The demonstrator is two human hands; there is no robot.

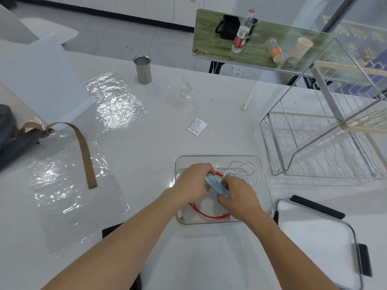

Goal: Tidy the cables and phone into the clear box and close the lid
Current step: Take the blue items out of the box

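Head view: we look down at a white worktop (pixel 146 155) with both forearms reaching forward.
Far left: we see a dark bag (pixel 8 135) with a brown strap (pixel 83 151) lying over clear plastic sheets (pixel 117 101).
Back left: a metal cup (pixel 142 69) stands upright on the worktop.
Middle: a small white sachet (pixel 196 127) lies alone, well apart from the box.
Left hand: our left hand (pixel 191 182) is above the clear box (pixel 264 181), its fingers curled round the upper end of the phone (pixel 216 186).
Phone: it is light blue, tilted on its edge, held between both hands over the inside of the box.
Right hand: our right hand (pixel 237 195) grips the lower end of the phone.
Cables: a red cable (pixel 206 214) and a white cable (pixel 244 169) already lie inside the box.
Lid: the lid (pixel 318 237) lies flat on the worktop just beside the box, to its right, with black clips.
Far right: a wire rack (pixel 314 147) stands on the worktop.
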